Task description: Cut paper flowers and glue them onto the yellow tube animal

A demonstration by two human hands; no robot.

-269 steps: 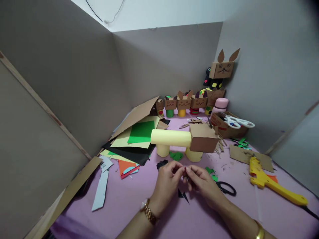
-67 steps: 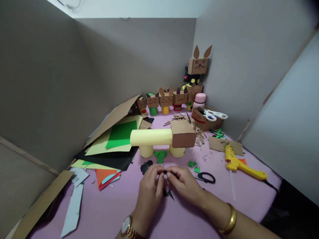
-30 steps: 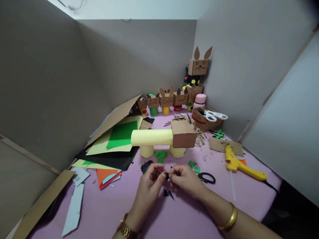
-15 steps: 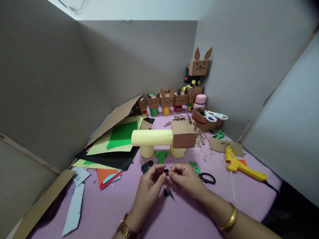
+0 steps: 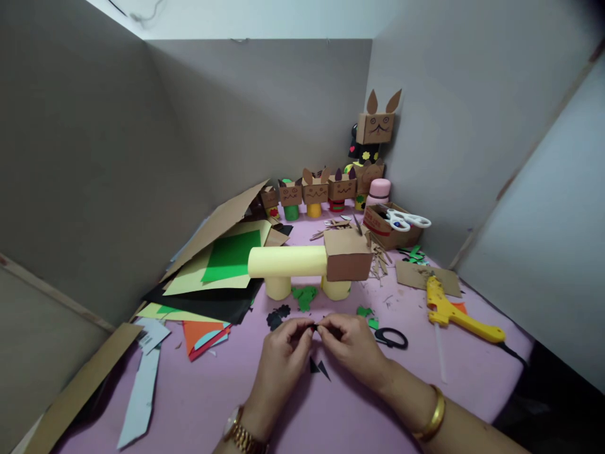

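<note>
My left hand (image 5: pixel 282 359) and my right hand (image 5: pixel 350 348) meet fingertip to fingertip just above the pink tabletop (image 5: pixel 387 403). Both are closed in a pinch on a tiny black paper piece (image 5: pixel 315 327) between them. Two small black paper triangles (image 5: pixel 320 367) lie on the table under my hands. Just beyond stands a paper animal (image 5: pixel 312 265) with a pale yellow tube body, two yellow tube legs and a brown cardboard box head. Green cut-outs (image 5: pixel 304 296) lie by its legs.
Black-handled scissors (image 5: pixel 391 338) lie right of my right hand. A yellow glue gun (image 5: pixel 456 313) rests further right. Stacked coloured paper sheets (image 5: pixel 222 271) and cardboard lie on the left. Finished box-headed figures (image 5: pixel 326 189) line the back wall, beside a small box holding white scissors (image 5: pixel 406 220).
Over nine seconds the view shifted so everything sits further left. My hands stayed together, fingertips working the small black piece; in the last half second they lowered slightly.
</note>
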